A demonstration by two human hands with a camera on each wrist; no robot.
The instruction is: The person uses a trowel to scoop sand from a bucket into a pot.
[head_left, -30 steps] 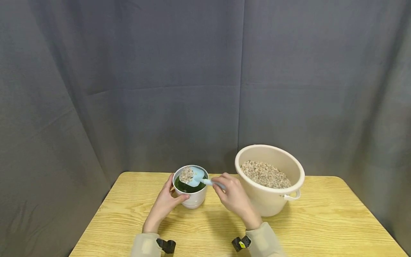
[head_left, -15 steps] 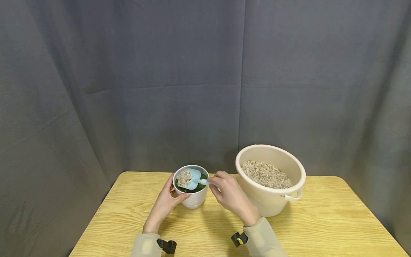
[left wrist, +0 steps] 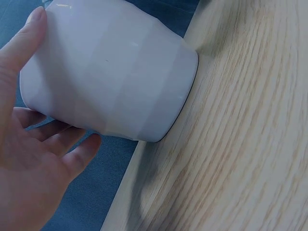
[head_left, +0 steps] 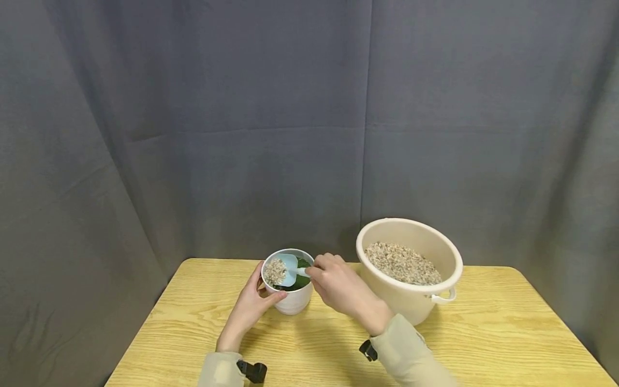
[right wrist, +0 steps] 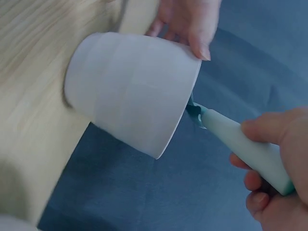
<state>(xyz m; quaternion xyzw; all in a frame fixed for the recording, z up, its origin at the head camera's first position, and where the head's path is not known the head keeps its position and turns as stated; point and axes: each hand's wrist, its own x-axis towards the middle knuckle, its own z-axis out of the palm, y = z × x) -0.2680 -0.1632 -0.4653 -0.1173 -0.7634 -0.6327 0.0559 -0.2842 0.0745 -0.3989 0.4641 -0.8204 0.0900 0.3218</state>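
Curtain [head_left: 271,107]: dark grey, creased, from 8 o'clock through 12 to 4.
Table [head_left: 488,333]: yellow wood, grained, around 6 o'clock.

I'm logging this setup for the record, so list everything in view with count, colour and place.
white pot: 1, white, on the table
green matter: count unclear, green, inside the pot
scoop: 1, pale blue, at the pot's mouth
scooped grains: one heap, beige mixed, on the scoop
bucket: 1, cream, right of the pot
bucket grains: one mass, beige mixed, inside the bucket
table: 1, yellowish wood, underneath
backdrop cloth: panel count unclear, dark grey, behind
sleeves: 2, beige, near edge
wrist devices: 2, black, by the sleeves
left hand: 1, gripping the pot
right hand: 1, holding the scoop's handle
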